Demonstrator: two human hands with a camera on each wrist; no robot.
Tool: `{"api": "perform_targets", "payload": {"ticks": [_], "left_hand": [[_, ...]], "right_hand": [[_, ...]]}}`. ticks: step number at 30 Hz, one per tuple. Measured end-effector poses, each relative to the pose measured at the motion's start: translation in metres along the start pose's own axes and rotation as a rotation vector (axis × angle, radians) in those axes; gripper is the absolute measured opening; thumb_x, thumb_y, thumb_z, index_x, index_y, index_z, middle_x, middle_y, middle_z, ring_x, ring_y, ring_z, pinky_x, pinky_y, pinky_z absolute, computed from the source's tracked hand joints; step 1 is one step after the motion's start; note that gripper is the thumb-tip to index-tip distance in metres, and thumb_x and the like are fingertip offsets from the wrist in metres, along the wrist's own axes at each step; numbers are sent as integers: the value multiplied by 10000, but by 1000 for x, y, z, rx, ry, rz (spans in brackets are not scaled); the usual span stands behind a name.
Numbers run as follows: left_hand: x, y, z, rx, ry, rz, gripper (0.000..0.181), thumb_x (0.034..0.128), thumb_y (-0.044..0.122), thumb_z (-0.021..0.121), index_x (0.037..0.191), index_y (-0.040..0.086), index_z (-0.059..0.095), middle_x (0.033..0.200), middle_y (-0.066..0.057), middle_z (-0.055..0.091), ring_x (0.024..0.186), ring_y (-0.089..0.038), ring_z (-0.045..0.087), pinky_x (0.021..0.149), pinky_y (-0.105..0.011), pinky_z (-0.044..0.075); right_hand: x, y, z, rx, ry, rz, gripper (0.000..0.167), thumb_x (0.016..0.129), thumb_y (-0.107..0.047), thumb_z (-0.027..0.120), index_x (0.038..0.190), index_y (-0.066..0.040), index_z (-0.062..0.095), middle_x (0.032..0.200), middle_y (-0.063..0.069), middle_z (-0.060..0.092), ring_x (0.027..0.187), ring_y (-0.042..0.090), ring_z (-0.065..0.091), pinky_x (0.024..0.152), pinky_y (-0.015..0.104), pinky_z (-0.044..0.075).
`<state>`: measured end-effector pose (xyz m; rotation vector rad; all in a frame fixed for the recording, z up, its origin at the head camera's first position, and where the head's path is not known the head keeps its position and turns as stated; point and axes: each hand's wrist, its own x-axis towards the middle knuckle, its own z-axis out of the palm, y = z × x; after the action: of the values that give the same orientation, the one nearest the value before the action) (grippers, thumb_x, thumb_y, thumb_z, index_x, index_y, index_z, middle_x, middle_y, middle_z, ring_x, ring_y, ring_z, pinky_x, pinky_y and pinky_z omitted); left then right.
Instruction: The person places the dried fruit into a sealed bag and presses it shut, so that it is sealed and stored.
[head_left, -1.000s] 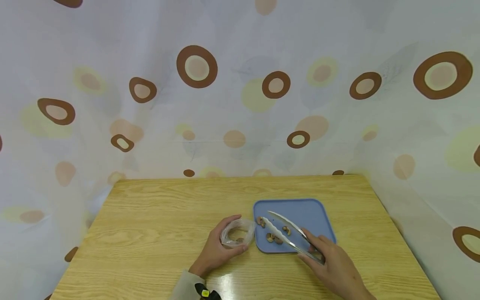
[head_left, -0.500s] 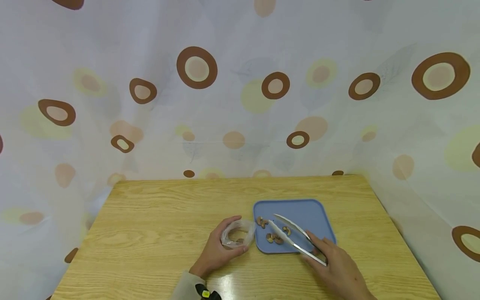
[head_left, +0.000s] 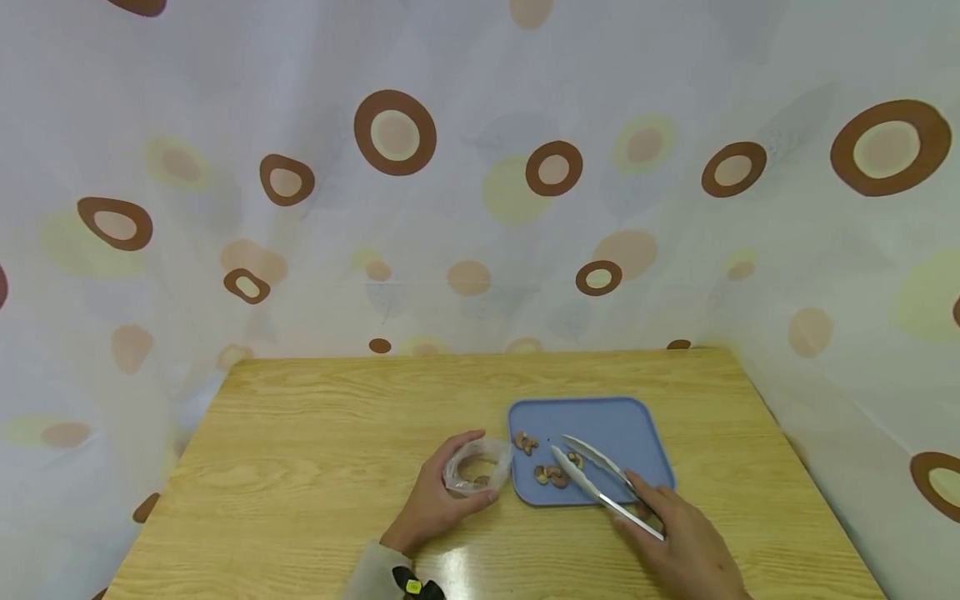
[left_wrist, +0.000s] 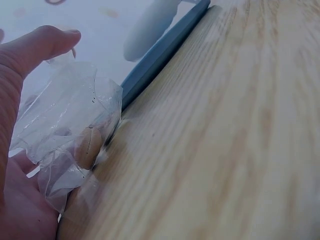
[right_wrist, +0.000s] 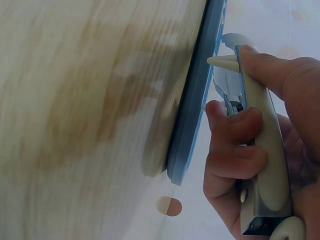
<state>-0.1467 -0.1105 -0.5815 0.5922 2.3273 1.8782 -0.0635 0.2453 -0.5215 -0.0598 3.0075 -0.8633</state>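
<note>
My left hand [head_left: 431, 504] holds a clear plastic bag [head_left: 501, 468] with its mouth spread open, on the wooden table left of a blue tray [head_left: 626, 425]. A brown nut [left_wrist: 88, 147], seemingly a cashew, shows through the plastic in the left wrist view. My right hand [head_left: 690, 542] grips metal tongs [head_left: 600, 497] by the handle, also seen in the right wrist view with their pale grips [right_wrist: 265, 145]. The tongs' jaws stand apart over the tray, close to one cashew [head_left: 576, 460]. More brown cashews [head_left: 553, 477] lie at the front left, and others [head_left: 526, 443] at the left edge.
The light wooden table [head_left: 322, 433] spreads out around the tray and bag. A patterned cloth [head_left: 480, 208] hangs behind the table and along its sides. The tray's low raised rim [head_left: 513, 492] stands beside the bag.
My right hand and the tongs have moved right and slightly towards me, away from the cashews at the tray's left edge. My left hand and the bag have stayed put.
</note>
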Motion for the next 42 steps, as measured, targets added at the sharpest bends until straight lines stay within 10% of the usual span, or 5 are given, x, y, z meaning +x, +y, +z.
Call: {"api": "perform_targets", "payload": {"ticks": [24, 42], "left_hand": [[1, -1, 2, 24, -5, -11, 822, 886, 262, 926, 1609, 210, 538, 1538, 29, 629, 1365, -243, 619, 1140, -344, 485], [0, -3, 2, 30, 11, 7, 827, 872, 247, 937, 1600, 194, 548, 1524, 19, 645, 1346, -209, 628, 1137, -326, 490]], "right_hand": [[2, 2, -16, -91, -123, 64, 663, 955, -314, 855, 1556, -148, 629, 1027, -69, 720, 767, 84, 549, 660, 298, 463], [1, 3, -11, -101, -48, 23, 611, 953, -318, 859, 1523, -205, 670, 1120, -1, 778, 915, 149, 700, 707, 398, 560]]}}
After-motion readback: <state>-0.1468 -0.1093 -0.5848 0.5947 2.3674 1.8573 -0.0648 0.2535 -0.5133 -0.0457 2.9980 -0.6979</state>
